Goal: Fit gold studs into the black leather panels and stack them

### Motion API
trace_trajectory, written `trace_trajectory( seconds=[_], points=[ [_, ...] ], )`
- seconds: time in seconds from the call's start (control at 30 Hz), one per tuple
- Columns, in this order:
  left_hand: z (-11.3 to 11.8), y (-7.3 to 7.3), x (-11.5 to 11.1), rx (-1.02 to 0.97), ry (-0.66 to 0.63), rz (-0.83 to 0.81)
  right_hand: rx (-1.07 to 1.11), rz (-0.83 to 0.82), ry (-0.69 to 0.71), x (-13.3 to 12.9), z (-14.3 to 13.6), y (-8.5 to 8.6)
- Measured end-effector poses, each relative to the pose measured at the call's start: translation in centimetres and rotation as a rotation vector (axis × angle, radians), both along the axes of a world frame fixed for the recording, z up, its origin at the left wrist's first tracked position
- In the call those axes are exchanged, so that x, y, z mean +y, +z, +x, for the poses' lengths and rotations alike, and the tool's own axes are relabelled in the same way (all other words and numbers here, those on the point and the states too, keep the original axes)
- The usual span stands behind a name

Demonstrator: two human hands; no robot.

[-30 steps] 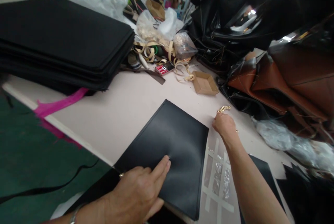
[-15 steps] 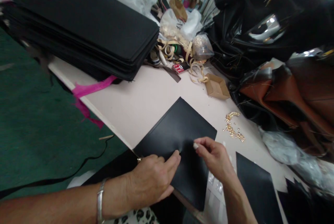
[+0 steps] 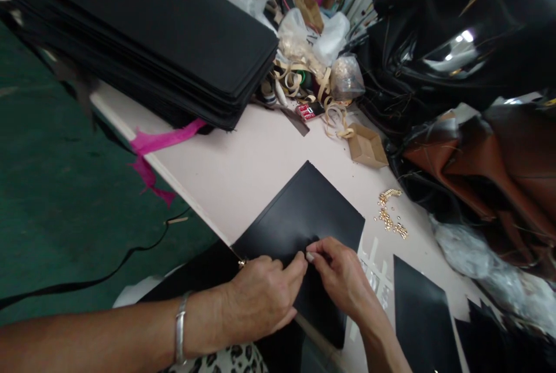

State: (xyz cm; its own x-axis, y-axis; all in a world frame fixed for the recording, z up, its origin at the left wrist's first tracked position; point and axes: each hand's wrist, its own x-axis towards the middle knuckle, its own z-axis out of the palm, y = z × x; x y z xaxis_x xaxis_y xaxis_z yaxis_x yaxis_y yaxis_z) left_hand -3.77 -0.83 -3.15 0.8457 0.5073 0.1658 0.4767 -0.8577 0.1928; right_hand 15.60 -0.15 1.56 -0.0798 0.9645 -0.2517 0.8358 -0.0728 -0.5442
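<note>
Along the green floor (image 3: 47, 130), the pale table (image 3: 226, 179) carries a stack of black sheets (image 3: 165, 25) and, well apart at its edge, your black panel (image 3: 324, 199). Your right hand (image 3: 341, 274) has come over from the gold pieces (image 3: 386, 219) to meet your left hand (image 3: 267, 295) on that panel, so both seemingly work one spot. Your right fingertips pinch and your left ones bunch, though whether either grasps anything, I cannot tell.
</note>
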Motion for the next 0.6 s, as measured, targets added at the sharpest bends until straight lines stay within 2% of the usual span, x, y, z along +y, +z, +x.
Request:
trace_trajectory(
  seconds=[0.2, 0.43, 0.6],
  points=[
    [0.0, -0.1, 0.1, -0.012, -0.007, -0.011, 0.058, -0.074, -0.001, 0.2, 0.2, 0.2],
    [0.1, -0.2, 0.1, -0.055, -0.012, -0.047, -0.039, -0.112, -0.068, 0.7, -0.7, 0.8],
    [-0.1, -0.1, 0.1, -0.032, -0.041, -0.05, -0.042, -0.188, -0.098, 1.6, -0.5, 0.5]
  ],
)
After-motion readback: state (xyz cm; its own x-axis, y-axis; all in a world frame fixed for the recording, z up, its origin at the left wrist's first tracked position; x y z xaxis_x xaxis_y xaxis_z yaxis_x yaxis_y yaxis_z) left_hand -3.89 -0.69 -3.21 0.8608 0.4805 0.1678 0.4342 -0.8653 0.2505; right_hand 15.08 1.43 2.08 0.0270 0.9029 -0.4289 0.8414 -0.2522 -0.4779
